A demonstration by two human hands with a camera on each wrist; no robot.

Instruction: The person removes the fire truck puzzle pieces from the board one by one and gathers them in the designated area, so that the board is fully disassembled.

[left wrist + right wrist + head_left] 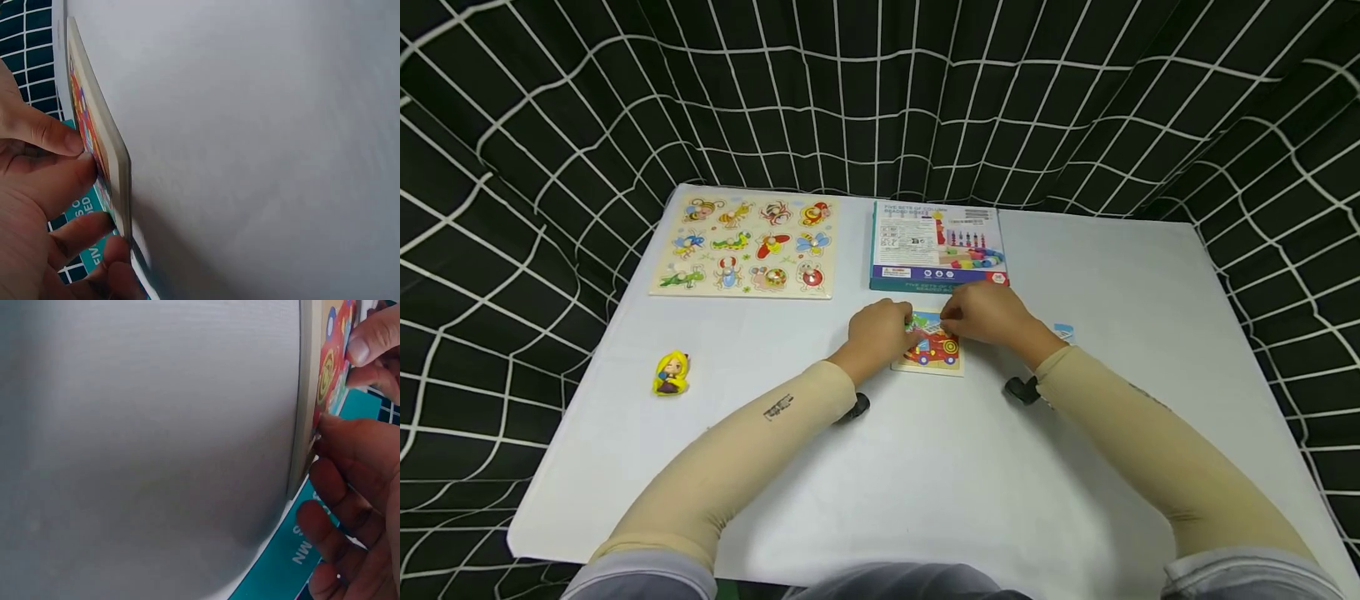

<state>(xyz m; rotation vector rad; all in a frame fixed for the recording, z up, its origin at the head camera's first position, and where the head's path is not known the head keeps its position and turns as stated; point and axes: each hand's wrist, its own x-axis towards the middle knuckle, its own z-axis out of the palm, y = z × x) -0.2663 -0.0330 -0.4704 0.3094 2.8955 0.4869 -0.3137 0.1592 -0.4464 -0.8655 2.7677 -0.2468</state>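
A small wooden jigsaw puzzle (931, 360) with a red car picture lies in front of the box; a pale strip shows across its upper half. My left hand (880, 332) is at its left side, with the thumb (72, 178) on the picture and other fingers curled at the board's edge (125, 187). At the upper right, my right hand (988, 315) has thumb and forefinger together, pinching at a puzzle piece mostly hidden by the fingers. In the right wrist view, these fingertips (328, 423) are right at the board's edge, the other fingers loosely curled.
A teal bead-toy box (940, 250) lies just behind the puzzle. At the back left is a peg board of insects (741, 246), with a yellow-haired figurine (671, 372) nearer. A small blue-and-white piece (1063, 332) lies beside my right wrist. Black netted curtains (880, 100) surround the table.
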